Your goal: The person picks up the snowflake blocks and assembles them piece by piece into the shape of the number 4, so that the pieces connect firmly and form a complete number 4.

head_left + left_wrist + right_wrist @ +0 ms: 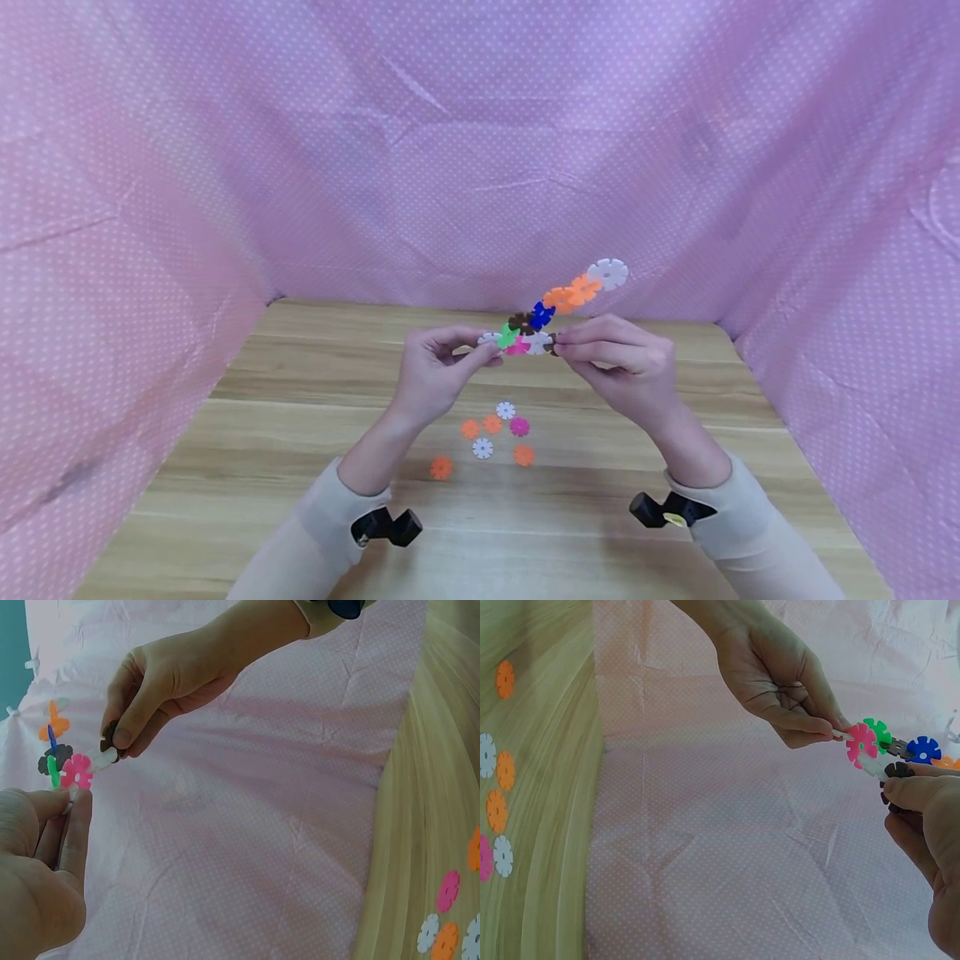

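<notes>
Above the desk (300, 417), the joined chain of notched discs (542, 315) is suspended between the two hands. The left hand (438, 367) pinches an end white disc (489, 338) between thumb and fingers; the right hand (630, 358) pinches a brown disc (553, 344) at the opposite end. Opposed end grips appear to serve two purposes: the left steadies the row while the right controls the brown disc's alignment with its neighbouring white disc (538, 342). Whether that joint is fully seated cannot be determined.

The green disc (507, 335) and pink disc (517, 346) lie in the gap between the hands, nearer the left. From the green disc, a branch slants up and away, passing the blue disc (542, 315) to a white tip disc (608, 273) beyond the right fingers. Holding the row at its ends probably keeps this branch unobstructed. Loose discs (492, 424) lie flat on the desk, on the wearer's side of the hands, presumably as stock within easy reach.
</notes>
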Motion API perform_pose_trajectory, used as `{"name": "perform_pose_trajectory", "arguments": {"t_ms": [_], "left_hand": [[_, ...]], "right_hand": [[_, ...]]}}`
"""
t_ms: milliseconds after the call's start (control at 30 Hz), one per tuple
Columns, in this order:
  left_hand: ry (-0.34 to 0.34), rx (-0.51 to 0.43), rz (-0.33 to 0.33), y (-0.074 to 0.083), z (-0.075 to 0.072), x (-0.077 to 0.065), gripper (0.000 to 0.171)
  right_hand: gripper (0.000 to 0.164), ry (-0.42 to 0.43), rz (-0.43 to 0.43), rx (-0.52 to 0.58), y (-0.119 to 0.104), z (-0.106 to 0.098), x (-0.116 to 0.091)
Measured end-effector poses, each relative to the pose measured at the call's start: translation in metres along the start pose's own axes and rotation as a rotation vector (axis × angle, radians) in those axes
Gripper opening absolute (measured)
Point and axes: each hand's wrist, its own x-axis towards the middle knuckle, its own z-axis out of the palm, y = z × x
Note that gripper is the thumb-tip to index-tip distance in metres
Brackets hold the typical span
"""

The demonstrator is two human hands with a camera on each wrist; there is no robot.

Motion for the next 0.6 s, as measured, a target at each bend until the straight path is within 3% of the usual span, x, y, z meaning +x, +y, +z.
{"name": "perform_pose_trajectory", "arguments": {"t_ms": [200,367,467,600], "left_hand": [[0.004,-0.004,0.012,0.000,-0.001,0.000,0.013],[0.031,0.005,0.021,0.004,-0.005,0.001,0.013],[0.044,0.009,0.029,0.006,-0.008,0.002,0.014],[0.047,0.008,0.039,0.006,-0.010,0.002,0.014]], "right_hand": [[0.019,-0.010,0.032,-0.035,-0.001,0.001,-0.003],[0.024,-0.002,0.138,-0.109,0.001,-0.003,-0.010],[0.019,-0.053,0.208,-0.154,0.002,-0.007,-0.018],[0.026,-0.163,0.289,-0.189,0.005,-0.009,-0.034]]}}
